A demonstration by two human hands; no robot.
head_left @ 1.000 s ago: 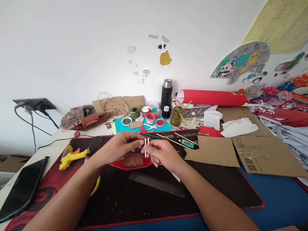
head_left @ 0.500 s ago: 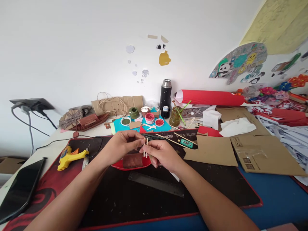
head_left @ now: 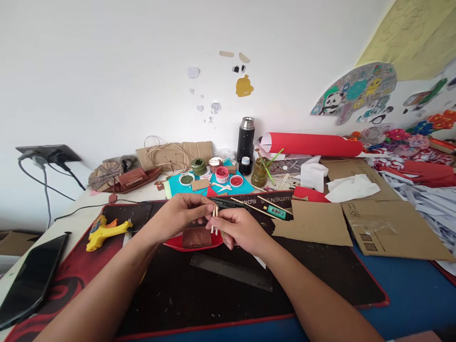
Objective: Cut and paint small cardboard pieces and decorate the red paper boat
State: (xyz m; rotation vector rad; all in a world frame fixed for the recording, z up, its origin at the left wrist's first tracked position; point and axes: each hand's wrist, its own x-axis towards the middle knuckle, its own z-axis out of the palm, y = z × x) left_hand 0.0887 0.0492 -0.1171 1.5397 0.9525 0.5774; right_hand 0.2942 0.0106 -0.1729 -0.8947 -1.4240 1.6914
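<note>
Two short pale wooden sticks (head_left: 214, 221) stand close together, pinched between my hands. My left hand (head_left: 187, 211) grips them near the top with thumb and fingers. Lower down, the thumb and fingers of my right hand (head_left: 237, 227) are closed on the same sticks. Just behind and below the hands sits a red boat-shaped piece with a brown block-like part (head_left: 196, 238) on it, partly hidden by my fingers. A clear ruler (head_left: 231, 272) lies flat on the black mat (head_left: 199, 304) in front of it.
At left are a yellow glue gun (head_left: 107, 233) and a black phone (head_left: 33, 280). Open paint pots (head_left: 222, 175), a jar with brushes (head_left: 259, 173) and a black flask (head_left: 245, 140) stand at the back. Cardboard pieces (head_left: 315, 222) lie to the right.
The two sticks have shifted very slightly and now lean closer together at the top. Both hands stay almost in place, still closed on them.
</note>
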